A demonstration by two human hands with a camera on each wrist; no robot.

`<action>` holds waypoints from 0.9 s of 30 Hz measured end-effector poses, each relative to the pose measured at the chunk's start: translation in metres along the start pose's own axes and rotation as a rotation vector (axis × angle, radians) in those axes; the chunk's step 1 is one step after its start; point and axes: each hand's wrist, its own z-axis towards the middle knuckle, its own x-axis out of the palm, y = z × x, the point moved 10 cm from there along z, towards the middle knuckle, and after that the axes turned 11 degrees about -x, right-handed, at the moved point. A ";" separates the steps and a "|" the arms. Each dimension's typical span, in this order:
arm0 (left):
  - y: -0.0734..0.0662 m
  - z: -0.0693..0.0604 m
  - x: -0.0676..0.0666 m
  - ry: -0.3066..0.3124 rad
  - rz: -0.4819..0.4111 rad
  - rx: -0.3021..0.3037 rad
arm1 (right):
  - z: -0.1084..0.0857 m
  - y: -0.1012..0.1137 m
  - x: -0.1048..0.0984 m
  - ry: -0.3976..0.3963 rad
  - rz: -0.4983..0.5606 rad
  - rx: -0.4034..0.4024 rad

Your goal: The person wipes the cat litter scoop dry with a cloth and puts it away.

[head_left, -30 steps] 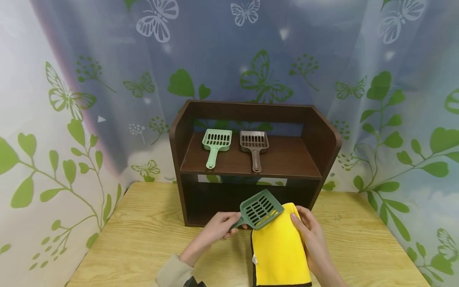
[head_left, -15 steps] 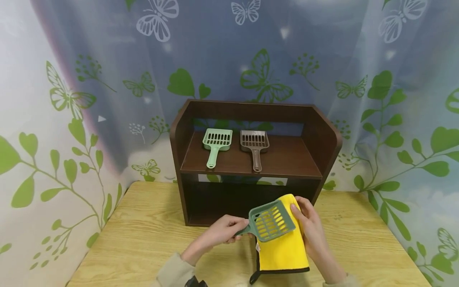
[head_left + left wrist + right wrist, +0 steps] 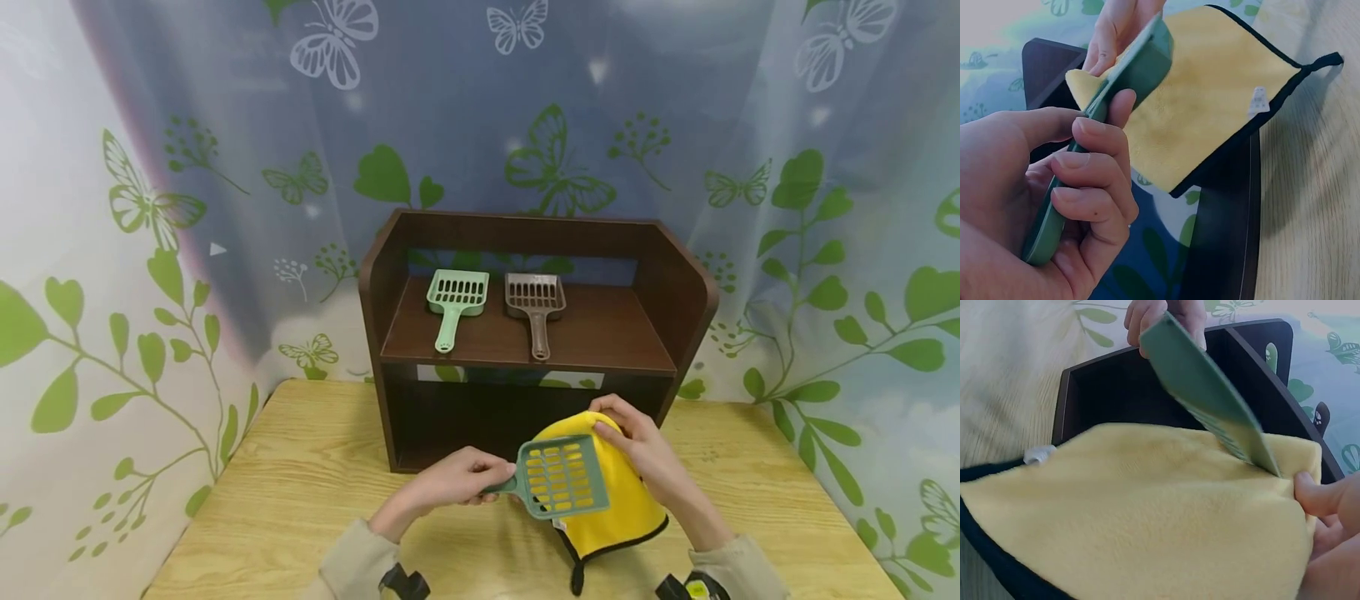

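My left hand [image 3: 463, 481] grips the handle of a dark green litter scoop [image 3: 564, 477], its slotted pan pointing right. In the left wrist view the fingers curl round that handle [image 3: 1050, 228]. A yellow cloth [image 3: 626, 500] with black edging hangs behind the pan and shows through the slots. My right hand [image 3: 647, 446] pinches the cloth near its upper edge, thumb in front. Seen from the right wrist, the scoop's edge [image 3: 1229, 406] touches the cloth [image 3: 1147, 506] close to the right thumb. A black loop and a small white tag sit along the cloth's border.
Behind the hands stands a dark brown two-level shelf [image 3: 517, 362]. On its upper board lie a light green litter scoop [image 3: 450, 312] and a brown litter scoop [image 3: 537, 312]. The shelf rests on a wood-grain table [image 3: 300, 467], before a butterfly-and-leaf patterned backdrop [image 3: 465, 108].
The scoop has turned to lie nearly level, with its pan now in front of the cloth. My right hand has moved slightly up and left, and the cloth's lower edge has swung up and bunched.
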 end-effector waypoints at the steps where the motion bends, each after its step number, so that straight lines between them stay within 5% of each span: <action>1: 0.000 0.000 0.000 0.001 0.006 -0.001 | 0.001 0.001 0.002 0.029 0.006 -0.002; 15: -0.007 -0.003 -0.001 0.018 0.045 0.001 | 0.018 0.019 0.020 0.279 -0.104 -0.124; 27: -0.015 0.005 0.014 0.055 0.038 0.001 | 0.024 0.031 0.063 0.477 -0.210 -0.251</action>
